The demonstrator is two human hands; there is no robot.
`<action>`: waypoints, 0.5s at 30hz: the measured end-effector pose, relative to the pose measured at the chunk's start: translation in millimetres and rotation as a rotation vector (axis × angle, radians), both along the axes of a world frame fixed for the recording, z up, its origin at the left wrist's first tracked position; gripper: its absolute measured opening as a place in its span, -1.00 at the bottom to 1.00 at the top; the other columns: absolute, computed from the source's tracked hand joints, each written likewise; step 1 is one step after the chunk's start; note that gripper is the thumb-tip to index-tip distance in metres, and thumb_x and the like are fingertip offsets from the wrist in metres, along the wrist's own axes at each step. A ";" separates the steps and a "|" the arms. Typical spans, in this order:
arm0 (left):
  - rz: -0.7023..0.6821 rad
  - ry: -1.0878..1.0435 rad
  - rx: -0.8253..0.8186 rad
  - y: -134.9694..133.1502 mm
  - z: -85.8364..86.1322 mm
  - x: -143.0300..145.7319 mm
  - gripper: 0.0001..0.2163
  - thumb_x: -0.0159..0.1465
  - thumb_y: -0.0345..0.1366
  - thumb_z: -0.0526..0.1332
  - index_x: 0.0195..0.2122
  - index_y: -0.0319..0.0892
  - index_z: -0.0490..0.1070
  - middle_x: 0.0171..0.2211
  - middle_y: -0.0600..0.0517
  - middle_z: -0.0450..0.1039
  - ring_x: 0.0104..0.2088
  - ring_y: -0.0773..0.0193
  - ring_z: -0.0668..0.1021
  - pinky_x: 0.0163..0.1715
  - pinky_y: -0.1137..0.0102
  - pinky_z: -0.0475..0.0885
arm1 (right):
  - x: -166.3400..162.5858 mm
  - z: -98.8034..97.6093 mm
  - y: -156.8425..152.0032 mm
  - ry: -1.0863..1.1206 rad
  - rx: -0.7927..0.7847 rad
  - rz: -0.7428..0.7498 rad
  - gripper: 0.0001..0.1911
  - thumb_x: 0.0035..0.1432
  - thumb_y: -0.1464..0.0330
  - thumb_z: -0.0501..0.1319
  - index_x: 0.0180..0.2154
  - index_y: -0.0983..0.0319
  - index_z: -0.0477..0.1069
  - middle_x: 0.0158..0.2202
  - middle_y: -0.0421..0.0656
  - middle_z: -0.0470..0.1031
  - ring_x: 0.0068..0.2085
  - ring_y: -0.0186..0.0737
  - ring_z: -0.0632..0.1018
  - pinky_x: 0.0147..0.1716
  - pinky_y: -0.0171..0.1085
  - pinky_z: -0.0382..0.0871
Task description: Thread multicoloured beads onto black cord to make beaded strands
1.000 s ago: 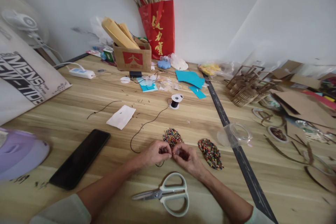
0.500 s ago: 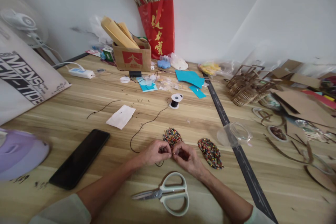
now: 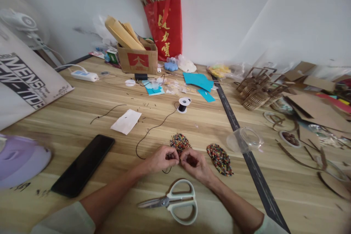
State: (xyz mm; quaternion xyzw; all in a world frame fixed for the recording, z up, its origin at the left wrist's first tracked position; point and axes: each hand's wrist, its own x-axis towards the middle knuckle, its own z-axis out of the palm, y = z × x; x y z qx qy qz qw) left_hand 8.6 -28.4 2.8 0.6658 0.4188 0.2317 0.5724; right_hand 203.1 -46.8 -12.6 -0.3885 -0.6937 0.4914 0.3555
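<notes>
My left hand [image 3: 165,159] is closed in a pinch on the thin black cord [image 3: 150,130], which runs from a white spool [image 3: 183,105] and passes under the hand. A short loop of it shows below the fingers. Fingertip to fingertip with it, my right hand [image 3: 195,163] pinches what looks like a tiny bead, mostly hidden. Just behind both hands lies a heap of multicoloured beads [image 3: 179,142]. Strung beads [image 3: 219,159] lie coiled to the right. Scissors [image 3: 175,202] with pale handles rest in front of my hands, blades to the left.
A black phone [image 3: 83,166] and a white paper [image 3: 126,121] lie to the left. On the right are a clear plastic container [image 3: 244,140], small woven baskets [image 3: 256,91] and cardboard pieces [image 3: 315,111]. A cardboard box [image 3: 137,60] and red bag [image 3: 167,29] stand at the back.
</notes>
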 end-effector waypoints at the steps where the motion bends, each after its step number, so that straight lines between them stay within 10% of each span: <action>1: 0.003 0.001 -0.001 -0.1 0.3 -0.1 -0.96 0.08 -0.41 0.22 -0.47 -0.28 0.43 -0.56 0.11 0.37 -0.49 0.40 0.38 -0.46 0.53 0.27 | 0.1 -0.4 -0.1 0.001 -0.005 -0.001 -0.92 0.15 0.36 0.19 -0.36 0.24 0.37 -0.45 -0.21 0.37 -0.43 -0.35 0.37 -0.45 -0.38 0.23; 15: 0.005 -0.033 0.016 0.9 -6.7 0.8 -0.93 0.09 -0.38 0.24 -0.47 -0.28 0.43 -0.56 0.10 0.37 -0.50 0.41 0.38 -0.48 0.54 0.28 | -1.0 0.8 0.5 0.056 -0.005 0.008 -0.89 0.17 0.33 0.21 -0.36 0.24 0.41 -0.45 -0.20 0.37 -0.42 -0.32 0.38 -0.42 -0.36 0.25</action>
